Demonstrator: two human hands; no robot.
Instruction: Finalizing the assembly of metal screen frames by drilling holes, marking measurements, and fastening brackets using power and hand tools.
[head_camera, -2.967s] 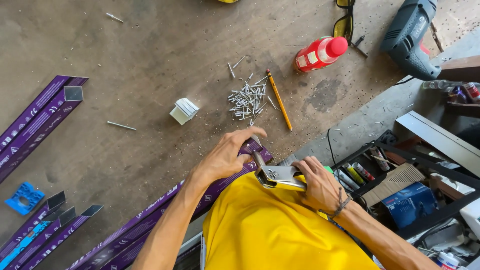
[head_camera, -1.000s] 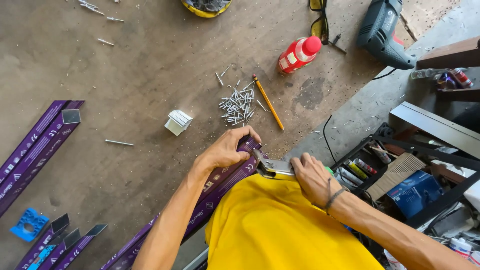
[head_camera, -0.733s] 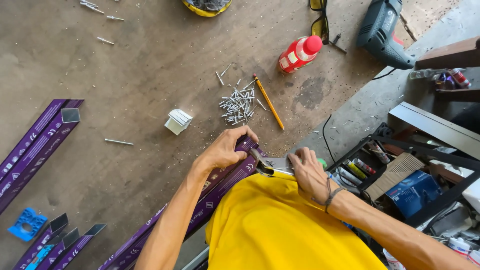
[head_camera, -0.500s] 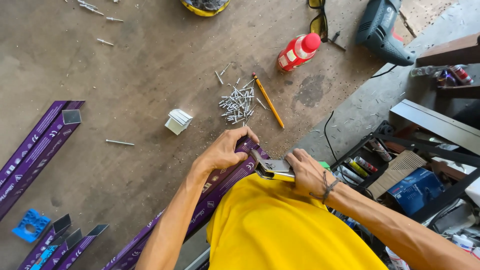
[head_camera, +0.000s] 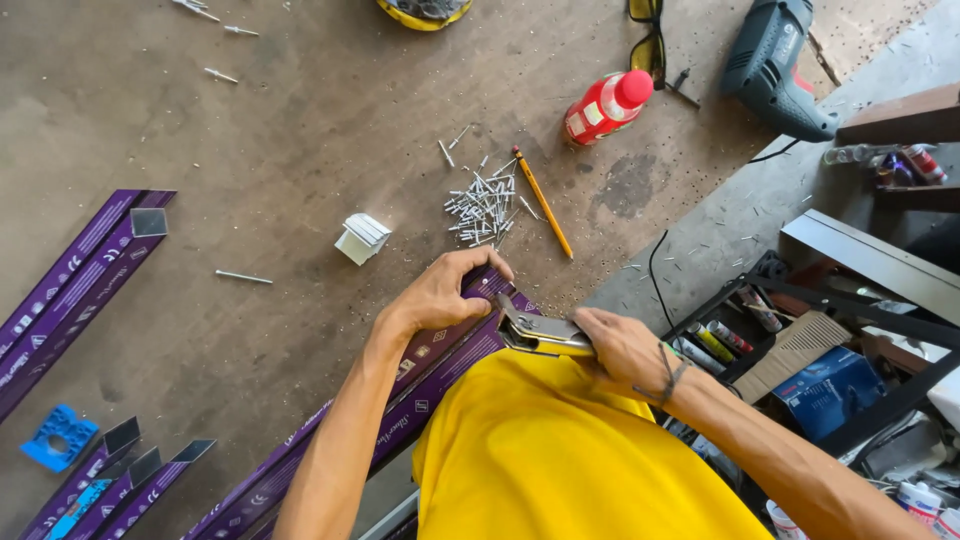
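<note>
My left hand presses down on the end of a long purple-wrapped metal profile that runs from my lap toward the lower left. My right hand grips the handles of a silver hand riveter, whose nose sits against the profile's end just beside my left fingers. A loose pile of silver rivets lies on the concrete floor just beyond my hands, with a yellow pencil next to it.
A small white block sits left of the rivets. A red bottle, yellow glasses and a blue-grey drill lie farther off. More purple profiles and a blue plastic piece lie at left; a cluttered rack stands at right.
My right hand has shifted its grip along the riveter handles and closed on them. My left hand stays on the profile's end. The view has tilted slightly.
</note>
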